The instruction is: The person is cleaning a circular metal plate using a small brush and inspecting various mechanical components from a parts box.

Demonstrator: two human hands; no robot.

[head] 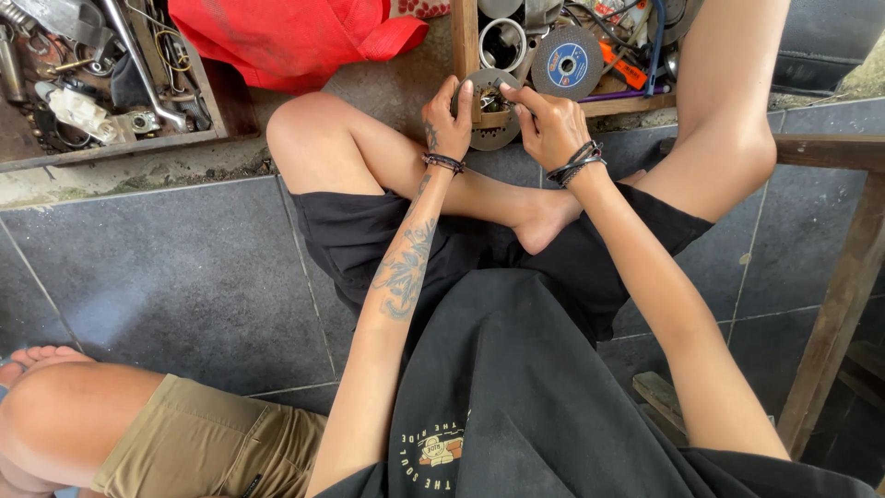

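Black cloth fills the near edge of your view: your shirt and shorts, with your legs crossed on the grey tiled floor [184,267] and one bare foot [544,221] tucked in just below your wrists. To your left a co-worker's knee in khaki shorts [194,443] sits close by, well apart from the work. Both your forearms run forward and meet at one spot. Your left hand [449,118] grips the near-left rim of the toothed metal disc [493,134], fingers [464,97] curled over its top edge, thumb side toward you. Your right hand [551,127] closes on the small part at the disc's hub [493,100]; its fingertips [510,92] are pinched narrow there, though exactly what they pinch is too hidden to tell. The disc stands tilted, its face toward you, leaning against the wooden rail [466,41] of the tray beyond. So the thing lies straight ahead of both hands, between them, with the left hand nearer the rim and the right hand nearer the centre. Past it, inside the wooden tray, lie a grey cutting wheel with a blue label [566,63], a metal ring [502,44] and loose tools. Farther left sit a red cloth [295,37] and a second tray of greasy metal parts [101,74]
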